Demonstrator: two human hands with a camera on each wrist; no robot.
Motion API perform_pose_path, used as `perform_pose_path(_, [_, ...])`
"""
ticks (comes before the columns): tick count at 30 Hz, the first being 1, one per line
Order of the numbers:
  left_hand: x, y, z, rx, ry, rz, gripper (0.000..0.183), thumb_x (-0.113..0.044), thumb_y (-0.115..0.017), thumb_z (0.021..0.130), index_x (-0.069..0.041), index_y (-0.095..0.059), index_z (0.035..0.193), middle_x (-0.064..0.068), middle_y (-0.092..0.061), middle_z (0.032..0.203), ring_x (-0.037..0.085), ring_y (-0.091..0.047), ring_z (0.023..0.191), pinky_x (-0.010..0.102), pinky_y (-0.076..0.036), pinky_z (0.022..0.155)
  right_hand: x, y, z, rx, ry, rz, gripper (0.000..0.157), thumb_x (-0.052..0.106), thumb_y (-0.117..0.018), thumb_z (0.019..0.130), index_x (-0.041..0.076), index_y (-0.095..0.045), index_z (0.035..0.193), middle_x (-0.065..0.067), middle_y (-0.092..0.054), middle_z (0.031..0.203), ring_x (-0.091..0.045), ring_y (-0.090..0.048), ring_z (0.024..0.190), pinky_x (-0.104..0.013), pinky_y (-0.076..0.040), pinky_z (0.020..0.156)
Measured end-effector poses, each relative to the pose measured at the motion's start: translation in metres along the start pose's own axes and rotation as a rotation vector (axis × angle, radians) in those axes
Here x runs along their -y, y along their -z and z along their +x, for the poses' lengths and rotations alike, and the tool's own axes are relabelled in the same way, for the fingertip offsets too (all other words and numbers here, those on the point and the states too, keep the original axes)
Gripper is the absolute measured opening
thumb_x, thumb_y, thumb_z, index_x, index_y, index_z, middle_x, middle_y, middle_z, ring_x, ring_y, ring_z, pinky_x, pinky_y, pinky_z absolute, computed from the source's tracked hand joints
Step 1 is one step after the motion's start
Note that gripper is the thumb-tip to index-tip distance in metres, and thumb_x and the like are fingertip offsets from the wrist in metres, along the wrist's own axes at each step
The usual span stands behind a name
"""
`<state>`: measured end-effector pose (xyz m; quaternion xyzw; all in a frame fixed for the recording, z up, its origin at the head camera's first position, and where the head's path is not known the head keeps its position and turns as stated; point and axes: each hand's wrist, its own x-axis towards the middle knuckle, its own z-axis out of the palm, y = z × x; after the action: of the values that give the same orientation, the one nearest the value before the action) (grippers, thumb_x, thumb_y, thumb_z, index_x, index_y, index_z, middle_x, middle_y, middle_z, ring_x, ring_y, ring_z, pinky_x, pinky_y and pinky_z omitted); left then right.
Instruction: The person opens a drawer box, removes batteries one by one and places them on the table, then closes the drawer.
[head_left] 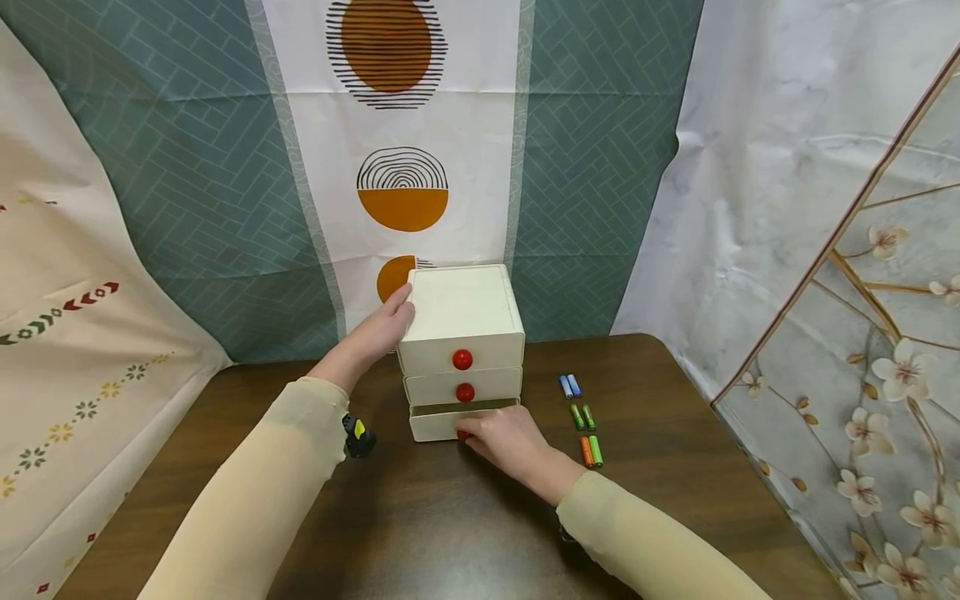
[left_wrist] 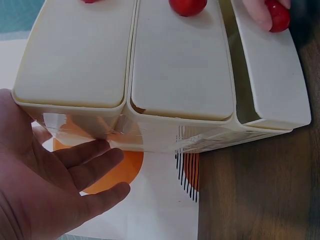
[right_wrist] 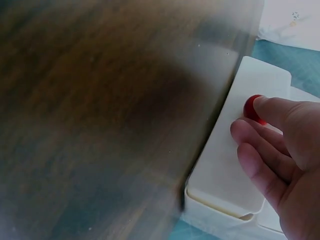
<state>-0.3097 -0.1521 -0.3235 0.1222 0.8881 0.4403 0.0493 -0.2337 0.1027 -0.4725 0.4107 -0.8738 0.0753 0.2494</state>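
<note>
A white three-drawer box [head_left: 467, 304] with red knobs stands at the back of the table. Its bottom drawer [head_left: 431, 427] is pulled out slightly, showing a narrow gap above the front. My right hand [head_left: 513, 442] pinches that drawer's red knob [right_wrist: 251, 110] between thumb and fingers. At the box's upper left side, my left hand [head_left: 381, 327] rests against the wall; in the left wrist view its fingers [left_wrist: 95, 170] extend loosely along that side. The top drawer [head_left: 427, 357] and middle drawer [head_left: 427, 388] are closed. What lies inside the bottom drawer is hidden.
Right of the box, batteries lie in pairs on the brown table [head_left: 420, 533]: blue-and-white batteries [head_left: 570, 386], small green batteries [head_left: 582, 417], and an orange battery [head_left: 587, 452] beside a light green battery [head_left: 596, 451]. Patterned cloths [head_left: 600, 167] hang behind and at both sides.
</note>
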Motion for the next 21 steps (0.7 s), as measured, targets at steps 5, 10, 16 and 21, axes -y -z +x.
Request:
perform_pose_path(5, [0.0021,0.0004,0.0014,-0.002,-0.001,0.014,0.070,-0.044,-0.026,0.119,-0.015,-0.003,0.180,0.011,-0.006,0.185,0.034,-0.008,0.170,0.055,-0.008,0.136,-0.0030,-0.0043,0.0042,0.003,-0.020,-0.010,0.018,0.017,-0.088,0.096,0.026,-0.084,0.112,0.013,-0.081,0.100,-0.008,-0.076,0.083,-0.033,-0.060,0.063])
perform_pose_path(10, [0.0010,0.0002,0.0014,0.003,-0.003,0.018,0.070,-0.042,-0.026,0.120,-0.014,-0.003,0.179,0.011,-0.005,0.185,0.034,-0.007,0.170,0.054,-0.007,0.136,-0.0055,-0.0064,0.0078,0.013,-0.048,-0.042,0.019,0.020,-0.088,0.097,0.028,-0.086,0.114,0.013,-0.083,0.102,-0.009,-0.077,0.085,-0.033,-0.061,0.065])
perform_pose_path(16, [0.0002,-0.0001,0.0013,0.007,0.001,0.022,0.069,-0.042,-0.025,0.120,-0.014,-0.003,0.179,0.012,-0.005,0.185,0.034,-0.008,0.170,0.054,-0.008,0.136,-0.0065,-0.0077,0.0095,-0.002,-0.059,-0.064,0.019,0.021,-0.089,0.097,0.030,-0.086,0.113,0.014,-0.082,0.099,-0.009,-0.077,0.083,-0.034,-0.061,0.065])
perform_pose_path(21, [-0.0013,0.0006,0.0010,0.010,0.011,0.034,0.070,-0.042,-0.025,0.119,-0.014,-0.003,0.179,0.011,-0.005,0.185,0.034,-0.008,0.170,0.054,-0.008,0.136,-0.0062,-0.0101,0.0102,-0.018,-0.068,-0.075,0.020,0.020,-0.090,0.095,0.029,-0.086,0.113,0.013,-0.082,0.096,-0.010,-0.077,0.081,-0.035,-0.062,0.065])
